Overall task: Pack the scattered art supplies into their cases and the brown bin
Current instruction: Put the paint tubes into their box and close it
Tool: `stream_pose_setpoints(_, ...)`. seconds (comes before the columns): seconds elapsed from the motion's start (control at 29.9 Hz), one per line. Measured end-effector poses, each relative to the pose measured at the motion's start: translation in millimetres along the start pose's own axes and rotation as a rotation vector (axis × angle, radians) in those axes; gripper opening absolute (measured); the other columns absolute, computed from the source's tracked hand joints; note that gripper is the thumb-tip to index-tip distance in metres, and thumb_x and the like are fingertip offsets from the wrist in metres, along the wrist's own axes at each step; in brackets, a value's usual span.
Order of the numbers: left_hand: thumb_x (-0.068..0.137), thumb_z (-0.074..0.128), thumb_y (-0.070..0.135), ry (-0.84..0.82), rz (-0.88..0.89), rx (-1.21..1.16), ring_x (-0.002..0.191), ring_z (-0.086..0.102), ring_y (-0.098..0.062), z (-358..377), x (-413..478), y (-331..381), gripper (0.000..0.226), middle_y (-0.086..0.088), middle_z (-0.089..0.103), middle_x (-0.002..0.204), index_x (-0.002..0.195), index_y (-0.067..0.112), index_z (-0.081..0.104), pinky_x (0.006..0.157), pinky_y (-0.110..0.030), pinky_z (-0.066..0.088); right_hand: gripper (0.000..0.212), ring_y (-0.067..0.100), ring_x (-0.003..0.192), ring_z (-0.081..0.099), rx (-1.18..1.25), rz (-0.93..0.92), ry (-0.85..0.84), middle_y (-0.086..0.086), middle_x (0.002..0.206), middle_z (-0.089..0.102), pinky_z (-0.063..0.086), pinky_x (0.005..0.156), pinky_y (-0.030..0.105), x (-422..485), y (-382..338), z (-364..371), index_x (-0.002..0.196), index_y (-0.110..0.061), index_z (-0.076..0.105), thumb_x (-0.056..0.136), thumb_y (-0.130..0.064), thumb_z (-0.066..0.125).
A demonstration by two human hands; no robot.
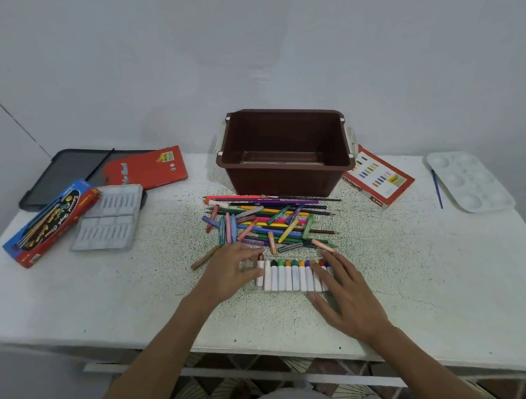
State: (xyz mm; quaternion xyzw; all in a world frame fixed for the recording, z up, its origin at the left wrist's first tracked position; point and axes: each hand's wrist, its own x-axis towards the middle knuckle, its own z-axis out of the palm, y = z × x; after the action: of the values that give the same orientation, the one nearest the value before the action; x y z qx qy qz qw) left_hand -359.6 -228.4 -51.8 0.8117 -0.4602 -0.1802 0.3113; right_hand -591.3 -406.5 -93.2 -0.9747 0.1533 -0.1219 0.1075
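A row of white paint tubes with coloured caps (pixel 288 276) lies in a clear tray near the table's front middle. My left hand (pixel 232 269) rests at the row's left end, fingers touching the outermost tube. My right hand (pixel 341 290) lies flat over the row's right end, fingers spread. Just behind the tubes sits a loose pile of coloured pencils, crayons and brushes (pixel 266 222). The brown bin (pixel 286 148) stands behind the pile; I can make out only a clear flat thing at its bottom.
At the left lie a blue and red pencil box (pixel 49 224), a grey moulded insert (pixel 109 217), a red case (pixel 146 169) and a dark lid (pixel 64 175). An oil pastel box (pixel 379 177), a blue brush (pixel 437 192) and a white palette (pixel 469 180) sit right.
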Motion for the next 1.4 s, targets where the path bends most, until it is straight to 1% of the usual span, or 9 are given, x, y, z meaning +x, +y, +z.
stream_pose_setpoints(0.1, 0.076, 0.053, 0.073, -0.031, 0.030, 0.052, 0.097, 0.047, -0.009, 3.2, -2.8, -9.6, 0.072, 0.016, 0.046, 0.096, 0.130, 0.026, 0.060, 0.091, -0.035, 0.043, 0.061, 0.025, 0.147, 0.022, 0.001, -0.003, 0.002, 0.008, 0.156, 0.033, 0.033, 0.115, 0.046, 0.1, 0.4, -0.1, 0.148, -0.023, 0.040, 0.098, -0.058, 0.040)
stream_pose_setpoints(0.17, 0.075, 0.037, 0.083, -0.022, 0.079, 0.108, 0.098, 0.046, -0.009, 6.2, -5.5, -13.2, 0.082, 0.013, 0.047, 0.099, 0.130, 0.027, 0.060, 0.090, -0.036, 0.043, 0.061, 0.024, 0.146, 0.023, 0.006, -0.006, 0.008, 0.008, 0.155, 0.034, 0.034, 0.114, 0.046, 0.5, 0.3, -0.6, 0.147, -0.022, 0.042, 0.098, -0.057, 0.042)
stream_pose_setpoints(0.43, 0.082, 0.045, 0.064, 0.022, 0.143, 0.136, 0.105, 0.047, -0.006, 4.6, -11.6, -11.7, 0.061, 0.016, 0.049, 0.106, 0.124, 0.025, 0.065, 0.092, -0.035, 0.041, 0.060, 0.026, 0.146, 0.024, 0.004, -0.002, 0.006, 0.009, 0.155, 0.035, 0.036, 0.113, 0.047, -0.2, -0.2, -0.4, 0.147, -0.022, 0.042, 0.098, -0.057, 0.041)
stream_pose_setpoints(0.67, 0.089, 0.043, 0.056, 0.057, 0.188, 0.216, 0.108, 0.040, -0.005, 14.2, -15.7, -21.3, 0.050, 0.009, 0.053, 0.114, 0.124, 0.028, 0.066, 0.091, -0.034, 0.038, 0.061, 0.025, 0.146, 0.023, -0.002, 0.005, -0.007, 0.009, 0.155, 0.034, 0.036, 0.113, 0.048, 0.9, -1.3, -0.9, 0.148, -0.023, 0.041, 0.099, -0.059, 0.038)
stream_pose_setpoints(0.77, 0.090, 0.053, 0.049, 0.077, 0.214, 0.224, 0.106, 0.038, -0.001, 14.1, -16.5, -21.1, 0.044, 0.009, 0.054, 0.114, 0.126, 0.026, 0.065, 0.091, -0.033, 0.039, 0.061, 0.026, 0.146, 0.024, 0.005, 0.005, -0.001, 0.009, 0.155, 0.034, 0.036, 0.113, 0.047, -0.1, -1.6, -1.4, 0.148, -0.023, 0.041, 0.099, -0.059, 0.038)
stream_pose_setpoints(0.9, 0.090, 0.051, 0.053, 0.163, 0.173, 0.146, 0.105, 0.048, -0.002, 5.8, -13.2, -13.7, 0.048, 0.009, 0.057, 0.112, 0.124, 0.023, 0.065, 0.090, -0.026, 0.039, 0.058, 0.027, 0.146, 0.023, 0.015, -0.008, -0.005, 0.011, 0.156, 0.032, 0.035, 0.113, 0.049, 0.4, -1.4, -1.5, 0.149, -0.027, 0.040, 0.099, -0.058, 0.039)
stream_pose_setpoints(1.07, 0.089, 0.057, 0.041, 0.266, 0.227, 0.181, 0.095, 0.056, -0.007, -11.2, 7.7, -19.2, 0.036, 0.004, 0.063, 0.102, 0.113, 0.019, 0.070, 0.083, -0.032, 0.051, 0.056, 0.027, 0.147, 0.022, 0.034, -0.016, -0.009, 0.011, 0.157, 0.031, 0.035, 0.113, 0.050, 0.1, -1.6, -2.4, 0.149, -0.032, 0.037, 0.100, -0.057, 0.038)
stream_pose_setpoints(1.2, 0.086, 0.062, 0.044, 0.155, 0.281, 0.154, 0.096, 0.058, -0.005, -22.2, 17.9, -16.8, 0.030, 0.008, 0.065, 0.102, 0.106, 0.024, 0.072, 0.088, -0.028, 0.048, 0.055, 0.028, 0.146, 0.023, 0.035, -0.013, -0.011, 0.012, 0.156, 0.033, 0.036, 0.112, 0.049, 0.6, -2.6, -4.8, 0.149, -0.032, 0.038, 0.100, -0.057, 0.038)
stream_pose_setpoints(1.4, 0.083, 0.055, 0.058, 0.000, 0.291, 0.150, 0.105, 0.050, -0.002, -1.9, 13.0, -13.7, 0.037, 0.015, 0.064, 0.108, 0.101, 0.032, 0.074, 0.091, -0.034, 0.039, 0.055, 0.028, 0.146, 0.025, 0.041, -0.005, -0.014, 0.012, 0.155, 0.034, 0.037, 0.112, 0.049, 0.8, -3.3, -5.0, 0.148, -0.033, 0.038, 0.100, -0.058, 0.034)
